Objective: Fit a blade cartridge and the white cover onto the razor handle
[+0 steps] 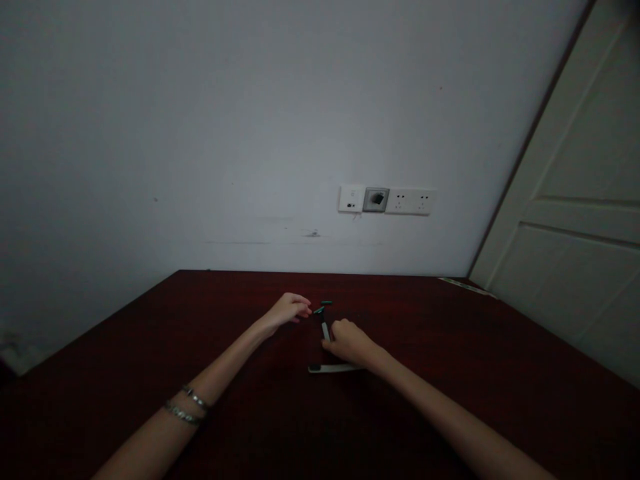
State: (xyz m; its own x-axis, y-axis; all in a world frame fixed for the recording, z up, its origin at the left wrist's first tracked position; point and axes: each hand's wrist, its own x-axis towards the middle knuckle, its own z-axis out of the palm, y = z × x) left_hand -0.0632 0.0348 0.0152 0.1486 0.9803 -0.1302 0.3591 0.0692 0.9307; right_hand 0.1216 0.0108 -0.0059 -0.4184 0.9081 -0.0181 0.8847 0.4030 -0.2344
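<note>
Right hand [350, 340] around slim dark-tipped pen [325, 329]

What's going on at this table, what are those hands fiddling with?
A person sits at a dark red table facing a white wall. The right hand grips a small pen-like stick, its tip pointing away. The left hand has its fingertips at a tiny dark piece by that tip; another small dark piece lies just beyond. A flat pale strip lies on the table under the right wrist. The light is too dim to tell more.
</note>
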